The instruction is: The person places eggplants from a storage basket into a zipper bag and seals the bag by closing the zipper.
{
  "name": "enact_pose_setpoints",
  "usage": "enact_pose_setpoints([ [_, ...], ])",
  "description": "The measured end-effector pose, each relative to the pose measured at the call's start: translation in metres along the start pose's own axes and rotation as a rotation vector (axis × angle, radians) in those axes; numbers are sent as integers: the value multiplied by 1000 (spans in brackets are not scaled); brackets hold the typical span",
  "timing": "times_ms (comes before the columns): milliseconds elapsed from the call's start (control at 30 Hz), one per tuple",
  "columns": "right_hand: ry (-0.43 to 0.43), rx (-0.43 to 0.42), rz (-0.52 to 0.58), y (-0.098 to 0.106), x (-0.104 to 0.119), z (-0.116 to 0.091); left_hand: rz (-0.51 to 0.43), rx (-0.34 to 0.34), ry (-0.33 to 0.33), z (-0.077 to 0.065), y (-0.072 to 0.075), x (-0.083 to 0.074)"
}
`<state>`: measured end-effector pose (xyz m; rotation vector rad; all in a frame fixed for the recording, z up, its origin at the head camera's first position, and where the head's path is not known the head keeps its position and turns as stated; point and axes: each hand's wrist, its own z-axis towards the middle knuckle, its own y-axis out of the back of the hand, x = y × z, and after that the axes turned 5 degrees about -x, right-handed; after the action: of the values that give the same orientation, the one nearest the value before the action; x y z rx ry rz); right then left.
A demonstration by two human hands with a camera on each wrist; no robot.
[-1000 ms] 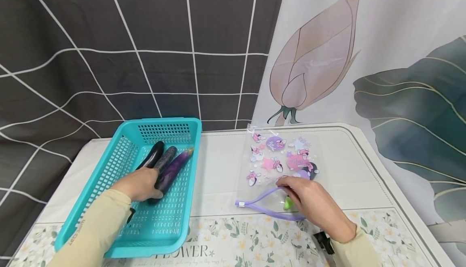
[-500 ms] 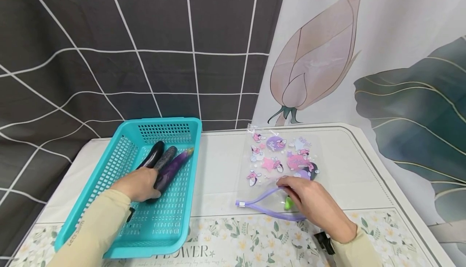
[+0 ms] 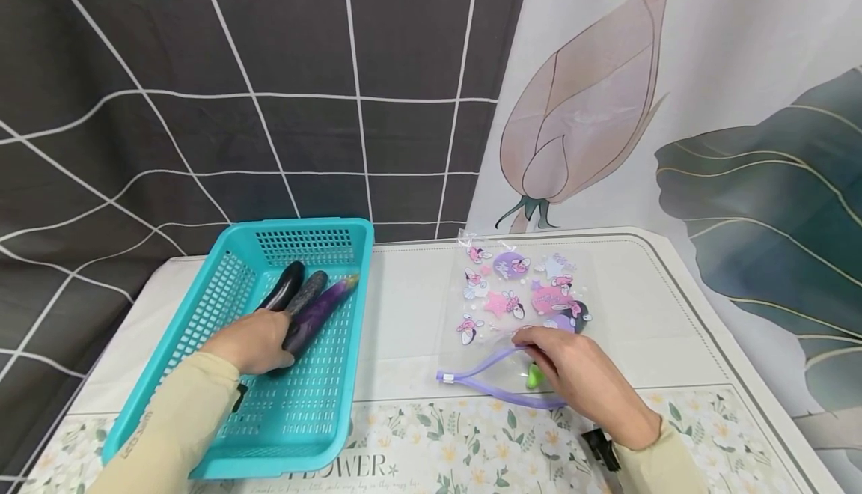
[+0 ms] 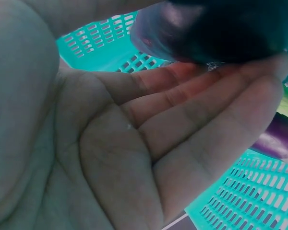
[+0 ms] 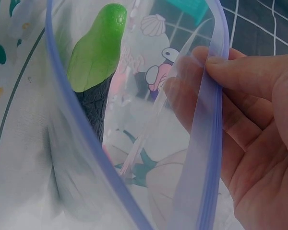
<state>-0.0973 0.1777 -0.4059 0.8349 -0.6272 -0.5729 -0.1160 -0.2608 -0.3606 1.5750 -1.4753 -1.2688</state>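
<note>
In the turquoise basket (image 3: pixel 357 397) at the left, my left hand (image 3: pixel 251 340) holds the lower end of a purple eggplant (image 3: pixel 319 319). The left wrist view has the thumb above and fingers below a dark, rounded eggplant end (image 4: pixel 216 31). A glossy black eggplant (image 3: pixel 284 286) and a dark, rough-skinned long vegetable (image 3: pixel 308 290) lie alongside, partly hidden by the hand. At the right, my right hand (image 3: pixel 586 374) pinches the purple-edged rim of a clear printed zip bag (image 3: pixel 498 329), whose mouth gapes. Inside lies a dark, rough vegetable with a green end (image 5: pixel 98 48).
A white, flower-printed cloth (image 3: pixel 471 449) covers the table under basket and bag. Behind it hang a dark grid-patterned curtain (image 3: pixel 303 135) and a pale flower-printed one (image 3: pixel 606 142). The bag's slider (image 3: pixel 447 379) sits at the left of its mouth.
The left hand has drawn slightly left, its thumb moving in against the purple eggplant, whose lower end shifted a little. The right hand and bag have stayed put.
</note>
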Motion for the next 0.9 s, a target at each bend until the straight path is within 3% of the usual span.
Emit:
enact_pose_setpoints([
  [400, 3, 1, 1, 1, 1, 0, 4, 1, 20, -6, 4, 0],
  [900, 10, -10, 0, 1, 0, 0, -7, -26, -1, -13, 9, -2],
])
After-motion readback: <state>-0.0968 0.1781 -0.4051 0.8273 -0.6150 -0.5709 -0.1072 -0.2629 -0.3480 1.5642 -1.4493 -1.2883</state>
